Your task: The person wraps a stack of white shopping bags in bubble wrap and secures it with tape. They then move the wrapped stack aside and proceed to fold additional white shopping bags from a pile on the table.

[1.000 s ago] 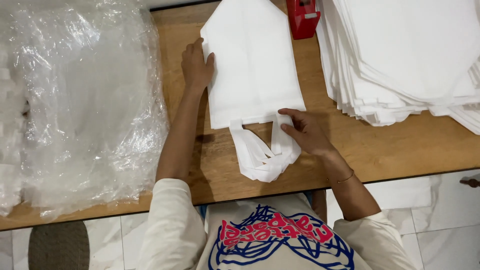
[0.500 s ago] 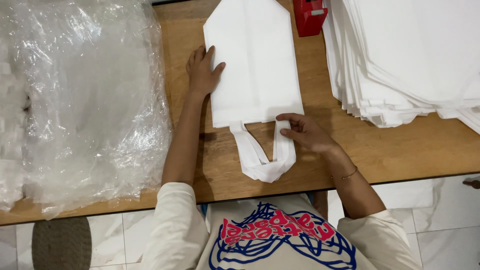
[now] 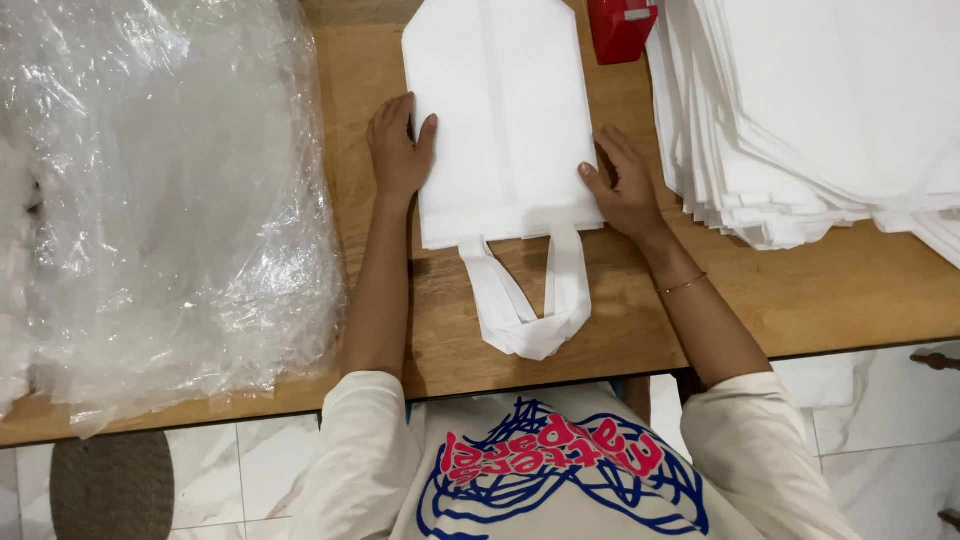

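Both hands are laid flat and open, nothing gripped: the left hand point(image 3: 398, 148) is pressed on the left edge of a flat white fabric tote bag point(image 3: 505, 120), the right hand point(image 3: 622, 185) on its right edge. The bag is spread on the wooden worktop point(image 3: 800, 295), handles point(image 3: 530, 300) toward the near edge, between crumpled clear plastic sheeting point(image 3: 150, 200) at left and a stack of white bags point(image 3: 830, 110) at right.

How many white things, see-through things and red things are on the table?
White: 2, the flat bag under both hands and the stack of bags
See-through: 1, the plastic heap
Red: 1, the red object
Total: 4
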